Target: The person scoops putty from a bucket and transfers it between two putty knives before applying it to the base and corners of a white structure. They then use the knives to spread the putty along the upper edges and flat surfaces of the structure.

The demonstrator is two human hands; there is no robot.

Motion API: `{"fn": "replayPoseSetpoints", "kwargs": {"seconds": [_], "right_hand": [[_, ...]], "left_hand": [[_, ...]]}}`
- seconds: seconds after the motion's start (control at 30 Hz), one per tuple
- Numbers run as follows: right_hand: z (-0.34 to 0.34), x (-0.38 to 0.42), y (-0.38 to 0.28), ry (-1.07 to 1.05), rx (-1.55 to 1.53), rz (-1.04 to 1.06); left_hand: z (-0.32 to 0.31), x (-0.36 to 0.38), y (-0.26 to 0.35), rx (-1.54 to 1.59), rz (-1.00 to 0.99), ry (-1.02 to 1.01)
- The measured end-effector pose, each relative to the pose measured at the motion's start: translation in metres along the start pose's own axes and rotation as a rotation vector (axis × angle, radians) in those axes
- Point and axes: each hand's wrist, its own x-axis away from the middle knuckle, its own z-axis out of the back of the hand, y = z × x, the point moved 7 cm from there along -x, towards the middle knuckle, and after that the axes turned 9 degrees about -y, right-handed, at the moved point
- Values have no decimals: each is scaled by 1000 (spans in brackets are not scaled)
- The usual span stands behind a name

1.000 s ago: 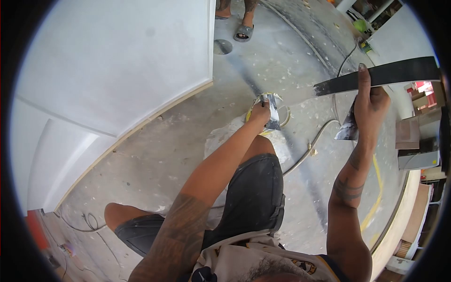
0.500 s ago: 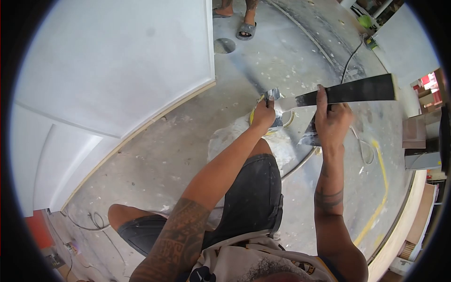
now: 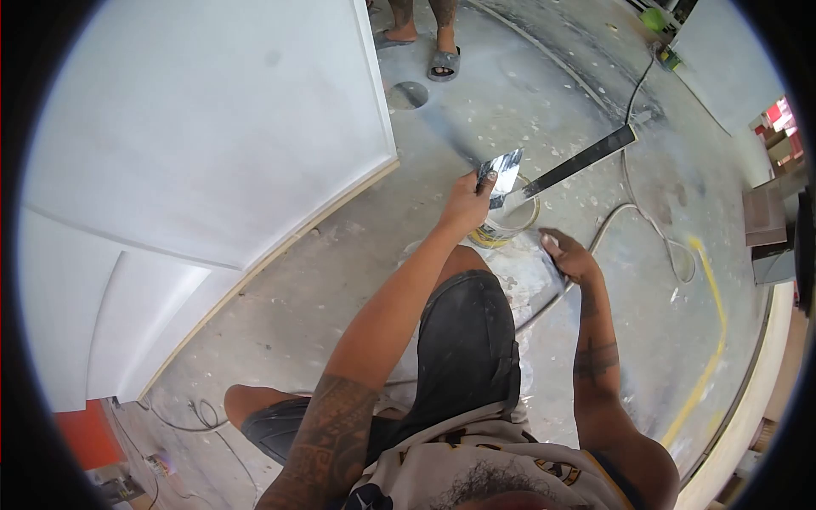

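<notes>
My left hand (image 3: 467, 204) is closed round a putty knife (image 3: 507, 168), its shiny, smeared metal blade tilted up over a round can (image 3: 491, 236). A long black stick (image 3: 582, 160) with a whitish lower end leans out of the can toward the upper right, apart from my right hand. To the right of the can, my right hand (image 3: 574, 257) is closed, with whitish smears on its thumb. Beneath its fingers shows a thin dark edge of a second putty knife (image 3: 559, 270), mostly hidden by the hand.
A large white panel (image 3: 212, 110) with a wooden edge stands on the left. Another person's sandalled feet (image 3: 444, 64) are at the top. A hose (image 3: 608, 223) curves across the stained concrete floor (image 3: 357, 280). Another white panel (image 3: 731, 68) stands at upper right.
My right hand has let go of the black stick and moved down and left beside the can. The stick now leans in the can. My left hand's putty knife blade has turned more into view.
</notes>
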Motion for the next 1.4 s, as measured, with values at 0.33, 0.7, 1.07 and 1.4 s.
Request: {"fn": "replayPoseSetpoints", "kwargs": {"seconds": [0.33, 0.7, 1.07, 1.4], "right_hand": [[-50, 5, -13, 82, -1749, 43], [-47, -40, -69, 38, -1816, 211], [-26, -12, -180, 45, -1425, 457], [-169, 148, -373, -332, 86, 1766]], "left_hand": [[-9, 13, 51, -107, -408, -57], [-18, 36, 69, -358, -633, -108], [120, 117, -17, -306, -105, 277], [140, 316, -57, 1585, 15, 141]]}}
